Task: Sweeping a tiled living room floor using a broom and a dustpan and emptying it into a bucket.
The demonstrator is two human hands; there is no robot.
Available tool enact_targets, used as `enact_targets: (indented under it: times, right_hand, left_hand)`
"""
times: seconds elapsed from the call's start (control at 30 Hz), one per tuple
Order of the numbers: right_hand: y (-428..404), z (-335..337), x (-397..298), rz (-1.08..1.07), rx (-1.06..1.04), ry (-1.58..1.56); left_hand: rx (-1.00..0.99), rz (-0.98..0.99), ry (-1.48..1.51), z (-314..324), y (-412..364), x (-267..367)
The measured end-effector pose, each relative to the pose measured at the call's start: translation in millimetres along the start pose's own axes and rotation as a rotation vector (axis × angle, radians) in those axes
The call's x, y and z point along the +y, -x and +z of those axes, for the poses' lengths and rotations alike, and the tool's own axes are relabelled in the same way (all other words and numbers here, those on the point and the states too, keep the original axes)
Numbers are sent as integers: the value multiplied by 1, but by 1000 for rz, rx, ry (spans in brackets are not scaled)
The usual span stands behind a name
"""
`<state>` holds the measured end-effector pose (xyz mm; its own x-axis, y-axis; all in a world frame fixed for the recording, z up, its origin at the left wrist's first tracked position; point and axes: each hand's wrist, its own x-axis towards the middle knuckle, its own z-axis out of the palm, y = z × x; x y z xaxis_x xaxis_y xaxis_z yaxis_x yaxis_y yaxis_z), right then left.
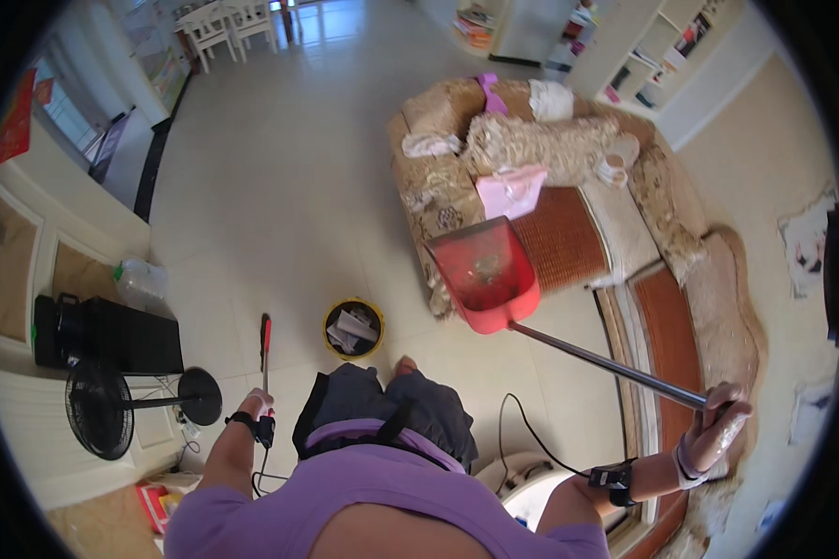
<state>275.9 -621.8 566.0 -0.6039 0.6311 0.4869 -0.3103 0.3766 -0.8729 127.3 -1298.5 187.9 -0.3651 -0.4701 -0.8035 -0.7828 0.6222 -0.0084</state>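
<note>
My right hand [714, 432] grips the metal handle of a long-handled red dustpan [524, 286]. The dustpan is tilted, its wide edge toward the far left, and a small heap of grey dust or debris [488, 267] lies in it. In view, it overlaps the near end of the sofa seat. Down at my left side, my left hand [257, 402] is closed around a broom [265, 342] with a red and dark head. On the floor just ahead of my feet stands a round bin [382, 323] with a yellow rim, holding crumpled paper [353, 327].
A sofa [433, 189] with clothes and a fluffy cushion curves along the right. At left stand a black pedestal fan [99, 411], a black box-shaped speaker [136, 337] and a bag of plastic bottles [142, 281]. White chairs [213, 31] are far off. Cables hang from both wrists.
</note>
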Motion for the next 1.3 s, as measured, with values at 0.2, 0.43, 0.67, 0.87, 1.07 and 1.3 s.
enact_targets:
  times: [0.2, 0.43, 0.67, 0.87, 1.07, 1.3]
  right_hand:
    - [-128, 79, 40, 55, -17, -139]
    - [-208, 212, 103, 177, -162, -364]
    - [-240, 349, 135, 201, -209, -520]
    - [-267, 481, 171, 273, -298, -527]
    - [-298, 633, 180, 327, -379, -532]
    - [-338, 742, 165, 345, -381, -496]
  left_hand:
    - [19, -70, 161, 22, 24, 8]
    - [37, -109, 317, 26, 42, 30]
    - [2, -140, 447, 10, 15, 53]
    - [-62, -159, 578, -68, -13, 99]
    - [-157, -177, 556, -166, -75, 141]
    - [-252, -125, 671, -253, -93, 189]
